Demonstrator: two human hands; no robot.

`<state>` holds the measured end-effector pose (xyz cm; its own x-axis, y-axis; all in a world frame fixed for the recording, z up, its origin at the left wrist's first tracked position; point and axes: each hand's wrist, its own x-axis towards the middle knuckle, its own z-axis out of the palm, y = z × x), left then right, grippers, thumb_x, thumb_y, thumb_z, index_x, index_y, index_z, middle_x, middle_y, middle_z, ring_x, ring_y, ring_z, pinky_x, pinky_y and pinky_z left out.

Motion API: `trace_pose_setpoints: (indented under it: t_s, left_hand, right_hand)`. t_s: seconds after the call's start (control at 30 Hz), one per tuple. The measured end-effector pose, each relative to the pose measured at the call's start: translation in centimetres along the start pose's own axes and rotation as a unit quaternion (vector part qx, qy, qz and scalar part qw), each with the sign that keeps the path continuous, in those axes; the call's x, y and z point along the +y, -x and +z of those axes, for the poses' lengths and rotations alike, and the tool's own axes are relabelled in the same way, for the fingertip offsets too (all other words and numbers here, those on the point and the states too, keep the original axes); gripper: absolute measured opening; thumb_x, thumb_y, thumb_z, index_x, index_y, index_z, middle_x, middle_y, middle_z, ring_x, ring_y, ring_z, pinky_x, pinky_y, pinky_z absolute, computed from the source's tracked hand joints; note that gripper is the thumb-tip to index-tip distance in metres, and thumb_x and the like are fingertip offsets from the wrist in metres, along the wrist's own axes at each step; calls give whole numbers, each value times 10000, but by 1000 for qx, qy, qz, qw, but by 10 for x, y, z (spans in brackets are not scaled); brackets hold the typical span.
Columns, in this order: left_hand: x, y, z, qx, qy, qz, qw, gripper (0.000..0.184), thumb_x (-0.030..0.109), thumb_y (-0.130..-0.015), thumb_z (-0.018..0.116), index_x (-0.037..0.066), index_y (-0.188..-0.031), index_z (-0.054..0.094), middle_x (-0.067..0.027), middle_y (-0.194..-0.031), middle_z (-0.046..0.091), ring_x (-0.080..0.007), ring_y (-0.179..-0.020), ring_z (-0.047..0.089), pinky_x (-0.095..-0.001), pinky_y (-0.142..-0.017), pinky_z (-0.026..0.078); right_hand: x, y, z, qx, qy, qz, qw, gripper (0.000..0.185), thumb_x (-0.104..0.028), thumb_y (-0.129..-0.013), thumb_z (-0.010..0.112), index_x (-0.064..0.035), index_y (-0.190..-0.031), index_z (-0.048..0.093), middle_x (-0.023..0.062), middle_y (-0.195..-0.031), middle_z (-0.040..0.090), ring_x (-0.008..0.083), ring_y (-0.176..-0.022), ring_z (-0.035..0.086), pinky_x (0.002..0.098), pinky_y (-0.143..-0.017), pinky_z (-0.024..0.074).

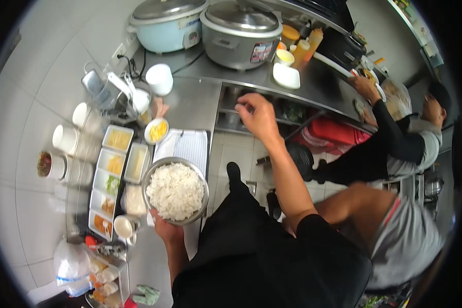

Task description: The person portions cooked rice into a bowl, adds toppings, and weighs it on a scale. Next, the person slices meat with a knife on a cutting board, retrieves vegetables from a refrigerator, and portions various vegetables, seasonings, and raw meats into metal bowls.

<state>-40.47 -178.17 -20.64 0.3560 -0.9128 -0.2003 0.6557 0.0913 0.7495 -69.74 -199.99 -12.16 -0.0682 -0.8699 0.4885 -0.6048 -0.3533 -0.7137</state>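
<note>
My left hand [168, 230] grips the near rim of a round metal bowl [206, 197]. White cooked rice [174, 191] is heaped in it. The bowl is over the steel counter's edge, overlapping a lined sheet of paper [182, 146]. My right hand [256, 115] is out in front over the gap beside the counter, fingers loosely bent and apart, with nothing visible in it. Ahead of it stand a grey rice cooker [231, 43] and a white square dish [286, 76].
Topping trays [108, 182], a small bowl of yellow pieces [156, 131] and a white mug [126, 226] line the left counter. Stacked white bowls [159, 79] stand by a light-blue cooker [167, 31]. Two people [413, 138] [405, 241] work close on my right.
</note>
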Motion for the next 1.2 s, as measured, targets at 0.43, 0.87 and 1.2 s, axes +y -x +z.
trace_pose_setpoints:
  t_s: [0.43, 0.87, 1.2]
  left_hand:
    - [-56, -118, 172, 190, 28, 94, 977, 471, 324, -969, 298, 12, -1319, 346, -153, -1306, 449, -294, -1183, 461, -425, -1006, 374]
    - [-74, -105, 181, 289, 38, 215, 932, 524, 367, -952, 314, 33, -1356, 293, -146, -1325, 429, -305, -1194, 447, -442, -991, 386]
    - [-33, -175, 153, 375, 57, 201, 903, 499, 308, -944, 341, 20, -1349, 292, -170, -1322, 415, -321, -1191, 445, -461, -996, 381]
  right_hand:
    - [108, -439, 68, -11, 187, -287, 940, 133, -53, -669, 584, -28, -793, 628, 158, -871, 621, 339, -833, 599, 421, -726, 480]
    - [81, -620, 329, -170, -86, 96, 977, 777, -187, -696, 692, 14, -1335, 298, 201, -1017, 599, 235, -723, 627, 316, -555, 498]
    - [72, -728, 348, -335, -14, 168, 927, 212, -153, -763, 694, 0, -701, 560, 51, -513, 468, 129, -393, 415, 263, -375, 397]
